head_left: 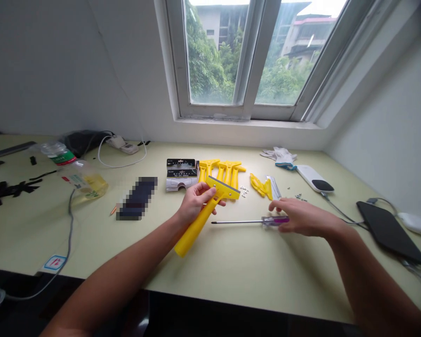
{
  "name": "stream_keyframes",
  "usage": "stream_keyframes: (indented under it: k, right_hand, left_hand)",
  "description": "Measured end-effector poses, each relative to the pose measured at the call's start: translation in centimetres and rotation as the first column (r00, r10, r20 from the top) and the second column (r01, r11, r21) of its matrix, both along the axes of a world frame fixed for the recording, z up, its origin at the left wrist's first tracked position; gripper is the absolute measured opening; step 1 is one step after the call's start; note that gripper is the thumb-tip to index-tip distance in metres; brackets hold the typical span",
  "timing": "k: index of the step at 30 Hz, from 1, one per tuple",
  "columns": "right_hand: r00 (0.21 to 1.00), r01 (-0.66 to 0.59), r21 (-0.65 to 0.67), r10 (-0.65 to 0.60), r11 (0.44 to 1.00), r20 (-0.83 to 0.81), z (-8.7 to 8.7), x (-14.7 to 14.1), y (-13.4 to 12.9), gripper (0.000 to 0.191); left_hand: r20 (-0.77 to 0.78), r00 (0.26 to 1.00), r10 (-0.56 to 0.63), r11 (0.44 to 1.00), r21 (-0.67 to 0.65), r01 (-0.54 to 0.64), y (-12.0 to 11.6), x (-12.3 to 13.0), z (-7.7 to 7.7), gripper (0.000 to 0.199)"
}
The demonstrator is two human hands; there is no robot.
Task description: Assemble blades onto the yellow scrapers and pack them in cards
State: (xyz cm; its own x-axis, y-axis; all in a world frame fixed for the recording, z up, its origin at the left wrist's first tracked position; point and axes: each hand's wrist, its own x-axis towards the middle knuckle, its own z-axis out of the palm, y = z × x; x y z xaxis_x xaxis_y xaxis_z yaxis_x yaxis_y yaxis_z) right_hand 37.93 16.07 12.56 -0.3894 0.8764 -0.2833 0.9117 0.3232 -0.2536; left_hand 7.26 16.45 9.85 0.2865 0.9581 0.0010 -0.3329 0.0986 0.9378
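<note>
My left hand is closed around a yellow scraper near its head, with the handle slanting down toward me. A metal strip and screw heads show on the scraper's wide head. My right hand has its thumb and fingers around the handle of a screwdriver. The screwdriver lies level, low over the table, its tip pointing left below the scraper. Beyond my hands are several yellow scrapers, small white nuts, yellow plastic parts beside metal blades, and small screws.
Black-and-white packages stand behind my left hand. Leftward are a blurred dark object, an orange pencil-like stick and a plastic bottle. Rightward lie gloves, a white power bank and a cabled black phone.
</note>
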Motion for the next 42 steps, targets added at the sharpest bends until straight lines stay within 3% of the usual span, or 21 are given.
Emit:
stream_keyframes:
  k: [4, 8, 11, 14, 16, 19, 20, 21, 22, 24, 26, 28, 34, 42]
  right_hand:
    - [0.998, -0.053, -0.116, 0.058, 0.992, 0.033, 0.6, 0.8, 0.3, 0.020]
    - [0.988, -0.081, -0.133, 0.063, 0.988, -0.138, 3.9, 1.9, -0.5, 0.026]
    - [0.937, -0.046, -0.040, 0.030, 0.998, -0.348, 6.9, 3.2, -1.6, 0.027]
    - [0.761, 0.109, 0.205, 0.051, 0.973, -0.647, 9.4, 3.9, -2.1, 0.029]
    - [0.601, 0.203, 0.361, 0.175, 0.910, -0.780, 10.8, 3.4, -1.8, 0.026]
    - [0.393, 0.252, 0.506, 0.390, 0.825, -0.832, 12.1, 0.7, -0.6, 0.025]
    - [0.328, 0.305, 0.560, 0.467, 0.771, -0.821, 12.3, -0.5, -0.1, 0.028]
    - [0.266, 0.418, 0.619, 0.562, 0.665, -0.783, 12.3, -1.8, 0.3, 0.030]
    - [0.229, 0.527, 0.655, 0.652, 0.541, -0.723, 12.3, -3.0, 0.7, 0.031]
    - [0.254, 0.651, 0.677, 0.742, 0.343, -0.621, 11.8, -5.4, 1.0, 0.031]
    - [0.313, 0.688, 0.679, 0.738, 0.258, -0.598, 11.1, -7.2, 1.1, 0.031]
    - [0.333, 0.689, 0.680, 0.726, 0.249, -0.602, 10.4, -8.2, 1.0, 0.033]
    - [0.247, 0.609, 0.704, 0.756, 0.366, -0.606, 9.8, -8.7, 1.8, 0.030]
    - [0.267, 0.634, 0.684, 0.728, 0.361, -0.631, 9.7, -8.6, 2.5, 0.035]
  left_hand:
    - [0.057, 0.998, 0.022, 1.000, 0.017, -0.023, 0.4, -0.4, 0.3, 0.037]
    - [0.078, 0.996, 0.033, 0.999, 0.019, -0.035, 0.4, -0.5, 0.4, 0.036]
    - [0.074, 0.996, 0.044, 0.999, 0.013, -0.045, 0.5, -0.5, 0.1, 0.037]
    - [0.071, 0.997, 0.024, 0.999, 0.022, -0.026, 0.5, -0.4, -0.2, 0.036]
    - [0.062, 0.998, 0.010, 1.000, 0.023, -0.012, 0.3, -0.2, -0.4, 0.036]
    - [0.032, 0.999, -0.015, 1.000, 0.018, 0.015, 0.0, 0.1, -0.5, 0.036]
    - [0.024, 0.999, -0.028, 0.999, 0.018, 0.028, -0.1, 0.2, -0.5, 0.036]
    - [0.016, 0.999, -0.043, 0.999, 0.017, 0.042, -0.2, 0.3, -0.6, 0.035]
    - [0.010, 0.998, -0.058, 0.998, 0.015, 0.058, -0.3, 0.4, -0.7, 0.035]
    - [0.001, 0.997, -0.080, 0.997, 0.008, 0.080, -0.6, 0.7, -0.8, 0.036]
    - [-0.012, 0.995, -0.096, 0.995, -0.002, 0.096, -0.8, 0.9, -0.9, 0.037]
    - [-0.023, 0.994, -0.108, 0.994, -0.011, 0.108, -1.0, 1.1, -0.9, 0.038]
    - [-0.026, 0.994, -0.103, 0.994, -0.020, 0.103, -1.1, 1.3, -1.0, 0.039]
    - [-0.031, 0.991, -0.132, 0.991, -0.005, 0.132, -0.9, 1.1, -1.4, 0.037]
